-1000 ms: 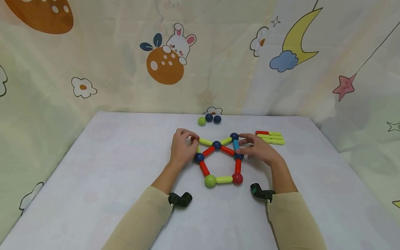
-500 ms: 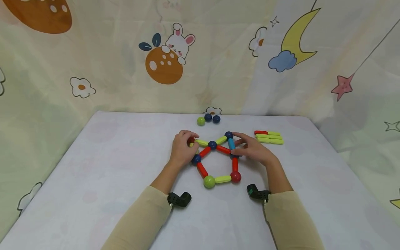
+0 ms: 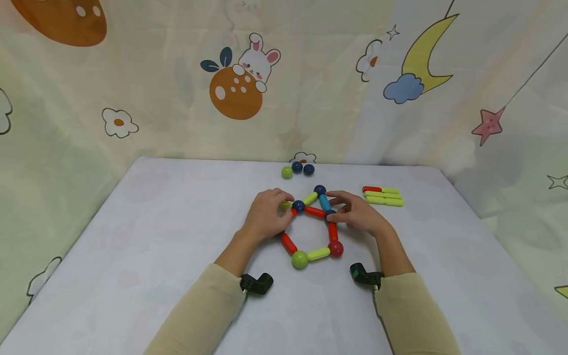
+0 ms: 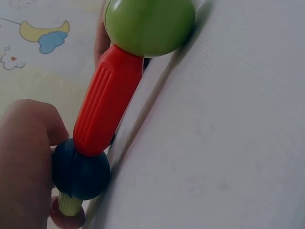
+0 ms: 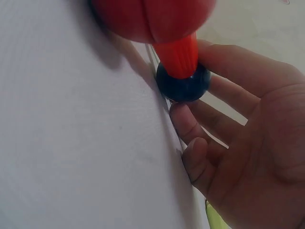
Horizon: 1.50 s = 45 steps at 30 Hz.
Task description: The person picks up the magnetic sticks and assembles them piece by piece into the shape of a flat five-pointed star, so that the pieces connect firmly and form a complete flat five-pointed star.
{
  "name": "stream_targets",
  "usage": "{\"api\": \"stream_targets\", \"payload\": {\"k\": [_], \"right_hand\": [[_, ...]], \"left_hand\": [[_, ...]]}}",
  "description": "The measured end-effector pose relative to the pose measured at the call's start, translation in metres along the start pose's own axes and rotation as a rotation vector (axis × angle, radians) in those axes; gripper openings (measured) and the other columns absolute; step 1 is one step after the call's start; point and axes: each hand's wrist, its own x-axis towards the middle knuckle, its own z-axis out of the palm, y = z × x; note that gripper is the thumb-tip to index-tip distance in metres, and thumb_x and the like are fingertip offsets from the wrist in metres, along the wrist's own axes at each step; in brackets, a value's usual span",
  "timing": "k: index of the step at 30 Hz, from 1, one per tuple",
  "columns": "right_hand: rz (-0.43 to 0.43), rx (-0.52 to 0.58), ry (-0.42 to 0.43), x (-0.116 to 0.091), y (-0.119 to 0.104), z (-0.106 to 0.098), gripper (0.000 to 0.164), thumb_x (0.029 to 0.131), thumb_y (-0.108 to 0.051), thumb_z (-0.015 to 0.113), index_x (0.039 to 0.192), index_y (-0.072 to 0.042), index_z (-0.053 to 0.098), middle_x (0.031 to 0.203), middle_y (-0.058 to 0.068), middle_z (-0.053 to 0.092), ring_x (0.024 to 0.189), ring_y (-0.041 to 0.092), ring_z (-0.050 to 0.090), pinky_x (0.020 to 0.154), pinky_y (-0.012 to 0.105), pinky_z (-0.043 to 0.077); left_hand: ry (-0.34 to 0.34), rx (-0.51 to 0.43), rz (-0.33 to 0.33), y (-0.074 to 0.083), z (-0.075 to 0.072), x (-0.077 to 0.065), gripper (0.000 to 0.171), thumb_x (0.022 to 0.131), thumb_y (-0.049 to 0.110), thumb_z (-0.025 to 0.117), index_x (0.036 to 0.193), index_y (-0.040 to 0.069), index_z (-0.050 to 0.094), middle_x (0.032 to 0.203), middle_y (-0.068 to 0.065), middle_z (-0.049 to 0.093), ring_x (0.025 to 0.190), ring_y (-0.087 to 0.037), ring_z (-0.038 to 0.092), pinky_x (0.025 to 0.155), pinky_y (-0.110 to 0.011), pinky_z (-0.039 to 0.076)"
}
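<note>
In the head view a frame of balls and toy building sticks lies between my hands. It includes a green ball (image 3: 300, 260), a red ball (image 3: 336, 249), a middle blue ball (image 3: 299, 206) and a far blue ball (image 3: 320, 190). My left hand (image 3: 266, 214) grips its left side, hiding a corner; the left wrist view has the thumb against a blue ball (image 4: 81, 171). My right hand (image 3: 359, 212) holds the right corner. There the thumb touches another blue ball (image 5: 183, 83), with fingers spread toward the far blue ball, beside a light-blue stick (image 3: 325, 203).
Behind the frame sit a loose green ball (image 3: 287, 172) and two dark blue balls (image 3: 308, 169). Several yellow-green sticks (image 3: 383, 198) and a red one (image 3: 372, 189) lie at the right. A patterned cloth (image 3: 177, 88) hangs behind the white table (image 3: 133, 276).
My left hand has shifted right and now covers the red ball and left blue ball seen earlier. The frame's far part has swung left, and my right hand has moved left with it.
</note>
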Motion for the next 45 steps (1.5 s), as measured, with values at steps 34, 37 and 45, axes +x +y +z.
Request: {"api": "stream_targets", "payload": {"k": [34, 37, 45], "right_hand": [[-0.040, 0.103, 0.112, 0.001, 0.000, 0.003, 0.047, 0.098, -0.025, 0.070, 0.143, -0.017, 0.059, 0.141, 0.010, 0.062, 0.123, 0.032, 0.064, 0.097, 0.041, 0.058], [-0.028, 0.090, 0.184, -0.003, 0.002, -0.004, 0.044, 0.100, -0.027, 0.068, 0.142, -0.015, 0.060, 0.139, 0.010, 0.063, 0.116, 0.031, 0.066, 0.088, 0.031, 0.060], [-0.030, 0.071, 0.354, -0.014, 0.012, -0.024, 0.041, 0.103, -0.027, 0.064, 0.139, -0.007, 0.061, 0.137, 0.015, 0.064, 0.115, 0.033, 0.065, 0.082, 0.021, 0.057]], "left_hand": [[-0.209, 0.099, -0.103, 0.008, -0.006, 0.003, 0.031, 0.097, 0.032, 0.068, 0.123, 0.018, 0.075, 0.120, 0.000, 0.076, 0.104, -0.019, 0.070, 0.092, -0.038, 0.058], [-0.213, 0.090, -0.107, 0.007, -0.006, 0.003, 0.031, 0.097, 0.033, 0.069, 0.123, 0.017, 0.075, 0.121, 0.000, 0.076, 0.106, -0.019, 0.070, 0.093, -0.038, 0.058], [-0.206, 0.082, -0.117, 0.006, -0.006, 0.003, 0.031, 0.096, 0.034, 0.068, 0.123, 0.019, 0.075, 0.122, 0.001, 0.076, 0.108, -0.019, 0.070, 0.094, -0.038, 0.057]]}}
